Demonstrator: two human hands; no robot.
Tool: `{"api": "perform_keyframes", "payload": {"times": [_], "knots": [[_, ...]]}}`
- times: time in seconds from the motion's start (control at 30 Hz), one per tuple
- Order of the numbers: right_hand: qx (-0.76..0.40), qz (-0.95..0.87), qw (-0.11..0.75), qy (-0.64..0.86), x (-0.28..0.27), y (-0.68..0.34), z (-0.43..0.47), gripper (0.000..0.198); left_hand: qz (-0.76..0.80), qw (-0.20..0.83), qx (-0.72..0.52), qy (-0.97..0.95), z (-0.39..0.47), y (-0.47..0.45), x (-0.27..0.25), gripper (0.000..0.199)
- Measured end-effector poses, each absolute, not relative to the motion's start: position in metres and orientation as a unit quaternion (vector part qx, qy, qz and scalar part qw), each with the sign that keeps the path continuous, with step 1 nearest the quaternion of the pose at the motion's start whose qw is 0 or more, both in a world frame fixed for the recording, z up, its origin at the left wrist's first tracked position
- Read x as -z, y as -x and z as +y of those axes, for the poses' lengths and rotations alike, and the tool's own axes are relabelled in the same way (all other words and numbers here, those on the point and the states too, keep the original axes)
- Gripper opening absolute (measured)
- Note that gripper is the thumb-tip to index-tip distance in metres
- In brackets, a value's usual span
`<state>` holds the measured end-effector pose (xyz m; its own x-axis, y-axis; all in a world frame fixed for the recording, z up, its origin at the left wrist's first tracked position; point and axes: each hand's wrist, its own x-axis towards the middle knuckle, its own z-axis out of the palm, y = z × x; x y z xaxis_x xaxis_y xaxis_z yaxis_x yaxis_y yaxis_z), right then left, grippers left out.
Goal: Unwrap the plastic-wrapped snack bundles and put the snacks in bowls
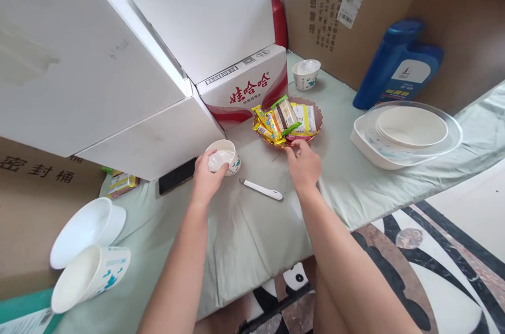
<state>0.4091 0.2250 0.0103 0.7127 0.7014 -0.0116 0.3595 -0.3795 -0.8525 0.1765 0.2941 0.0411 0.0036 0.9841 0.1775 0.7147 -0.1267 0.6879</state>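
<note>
The left hand (209,176) grips a paper cup (234,165), thumb at the near rim and fingers curled round the far left side. A light grip should do: thin paper walls probably dent under a hard squeeze, and a thumb kept low on the wall would hold more steadily than 1 pressing the rim. The right hand (304,165) has its thumb and bent fingers at the near rim of a snack plate (319,118), just beyond it; I cannot tell whether they pinch the rim or only touch it. Small pushes, level with the cloth, would suit the plate best, since its packets (284,115) lie loose and heaped towards the left. Both hands had better stay clear of the white knife (261,189) lying between them, a little nearer the body.

The cup, in the left hand's hold, is round and white with blue-green print, with something clear inside that is hard to make out. The plate has a see-through brownish body and a wavy, gold-looking edge. On it are yellow sticks, a green-ended wrapper and a yellow-and-white packet.
</note>
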Motion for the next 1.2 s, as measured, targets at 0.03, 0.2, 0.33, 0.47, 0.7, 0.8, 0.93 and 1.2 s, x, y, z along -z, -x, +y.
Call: {"api": "perform_keyframes", "payload": {"times": [0.03, 0.2, 0.33, 0.47, 0.7, 0.8, 0.93, 1.2], "knots": [[-0.190, -0.316, 0.457, 0.809, -0.010, -0.412, 0.227, 0.026, 0.628, 0.208, -0.305, -0.685, 0.299, -0.182, -0.042, 0.037], [-0.159, -0.290, 0.542, 0.773, -0.002, -0.424, 0.238, 0.045, 0.597, 0.247, -0.279, -0.710, 0.310, -0.204, -0.036, 0.020], [-0.164, -0.348, 0.565, 0.730, 0.003, -0.422, 0.239, 0.070, 0.542, 0.294, -0.272, -0.739, 0.313, -0.229, -0.034, 0.020], [-0.175, -0.397, 0.561, 0.706, -0.002, -0.409, 0.234, 0.069, 0.491, 0.332, -0.260, -0.762, 0.315, -0.267, -0.036, 0.023], [-0.212, -0.353, 0.526, 0.744, -0.011, -0.400, 0.228, 0.058, 0.431, 0.439, -0.339, -0.712, 0.330, -0.307, -0.034, 0.039], [-0.223, -0.348, 0.516, 0.750, -0.013, -0.399, 0.228, 0.059, 0.501, 0.459, -0.370, -0.634, 0.356, -0.313, -0.041, 0.030], [-0.246, -0.353, 0.505, 0.748, -0.016, -0.395, 0.227, 0.061, 0.538, 0.558, -0.214, -0.594, 0.396, -0.339, -0.052, 0.031], [-0.269, -0.338, 0.503, 0.749, -0.012, -0.408, 0.227, 0.061, 0.559, 0.552, -0.102, -0.611, 0.415, -0.397, -0.061, 0.011]]}}
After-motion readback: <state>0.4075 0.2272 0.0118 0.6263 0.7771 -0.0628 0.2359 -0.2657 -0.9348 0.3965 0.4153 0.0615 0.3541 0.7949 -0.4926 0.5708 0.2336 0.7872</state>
